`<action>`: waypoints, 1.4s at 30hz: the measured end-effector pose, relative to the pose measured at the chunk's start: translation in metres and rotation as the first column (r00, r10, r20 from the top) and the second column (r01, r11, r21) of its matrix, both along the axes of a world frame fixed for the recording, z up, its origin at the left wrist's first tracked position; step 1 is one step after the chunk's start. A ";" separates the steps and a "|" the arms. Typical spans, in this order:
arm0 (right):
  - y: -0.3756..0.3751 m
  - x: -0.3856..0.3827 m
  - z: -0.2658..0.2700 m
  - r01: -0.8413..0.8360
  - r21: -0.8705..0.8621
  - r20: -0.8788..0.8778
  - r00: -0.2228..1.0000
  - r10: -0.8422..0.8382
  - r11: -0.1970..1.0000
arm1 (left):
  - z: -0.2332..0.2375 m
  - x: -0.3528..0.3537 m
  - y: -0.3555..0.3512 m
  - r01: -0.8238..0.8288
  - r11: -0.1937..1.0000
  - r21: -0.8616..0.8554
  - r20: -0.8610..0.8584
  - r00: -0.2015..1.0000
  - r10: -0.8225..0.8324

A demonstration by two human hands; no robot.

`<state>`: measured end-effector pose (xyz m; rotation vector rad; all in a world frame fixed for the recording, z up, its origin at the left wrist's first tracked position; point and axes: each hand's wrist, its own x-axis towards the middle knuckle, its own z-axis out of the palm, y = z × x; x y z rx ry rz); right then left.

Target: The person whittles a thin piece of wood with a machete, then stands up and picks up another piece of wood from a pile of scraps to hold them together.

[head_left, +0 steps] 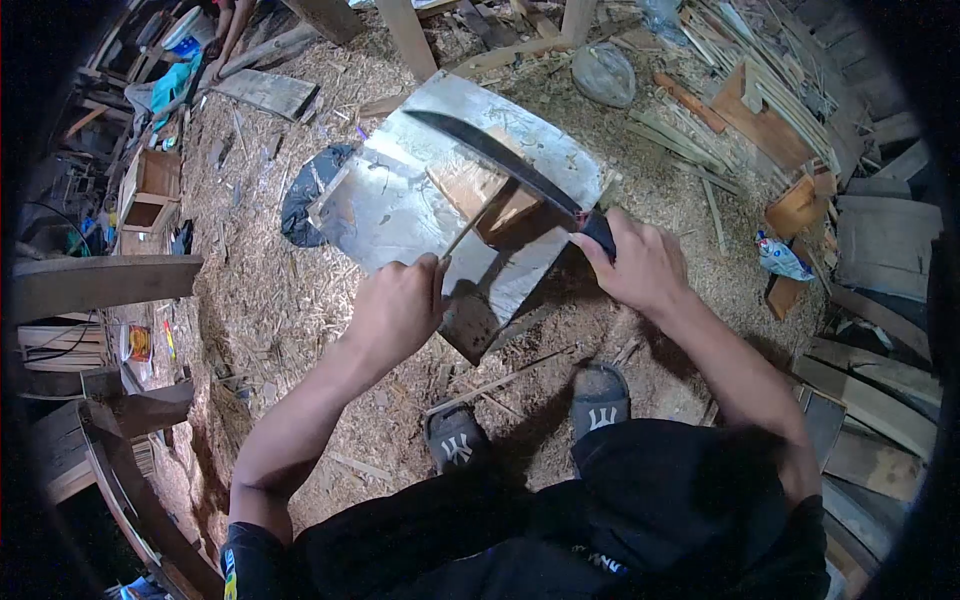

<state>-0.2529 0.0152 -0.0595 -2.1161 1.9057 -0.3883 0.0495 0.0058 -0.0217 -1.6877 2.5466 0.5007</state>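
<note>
Left of the wooden block (465, 185), my left hand (396, 306) clenches a thin stick (478, 220) reaching over it, while to the block's right my right hand (642, 264) grasps the knife (505, 158), seemingly for shaving, so a next stroke would need steadiness.

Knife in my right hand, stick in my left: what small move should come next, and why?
Perhaps bring the knife to the far end of the stick, clear of your left hand: that hand grips the near end, the far end reaches over the wooden block, and your right hand holds the knife by its handle.
</note>
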 end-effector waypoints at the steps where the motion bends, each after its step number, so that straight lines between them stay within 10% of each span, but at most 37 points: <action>1: -0.001 -0.004 -0.002 -0.045 0.031 0.081 0.996 0.042 0.999 | 0.003 -0.002 0.000 -0.007 1.000 0.004 0.020 1.000 0.007; 4: 0.013 -0.005 -0.006 -0.256 -0.141 0.016 0.965 0.261 0.956 | 0.006 -0.001 -0.001 -0.003 0.999 0.032 0.018 1.000 0.002; 8: -0.005 -0.016 0.003 0.043 0.070 -0.078 0.996 -0.037 0.997 | 0.010 -0.003 -0.001 -0.067 0.992 0.109 0.049 0.997 0.062; 18: 0.019 0.004 0.004 -0.132 0.001 0.183 0.975 0.129 0.991 | 0.006 0.018 -0.025 -0.150 0.876 0.458 -0.224 0.934 0.277; 30: 0.007 -0.003 0.024 -0.070 0.274 0.031 0.997 0.064 0.959 | 0.010 0.013 -0.019 -0.145 0.928 0.344 -0.216 0.949 0.228; 32: 0.022 -0.004 0.013 -0.257 -0.077 0.030 0.965 0.260 0.963 | 0.013 0.012 -0.018 -0.163 0.922 0.352 -0.200 0.949 0.244; 37: -0.006 -0.022 0.014 0.161 0.077 -0.057 0.986 -0.157 0.984 | 0.005 0.020 -0.020 -0.173 0.918 0.357 -0.210 0.943 0.259; 42: 0.011 -0.029 -0.035 0.318 0.117 0.113 0.937 -0.331 0.941 | -0.011 0.037 -0.033 -0.174 0.728 0.664 -0.456 0.677 0.578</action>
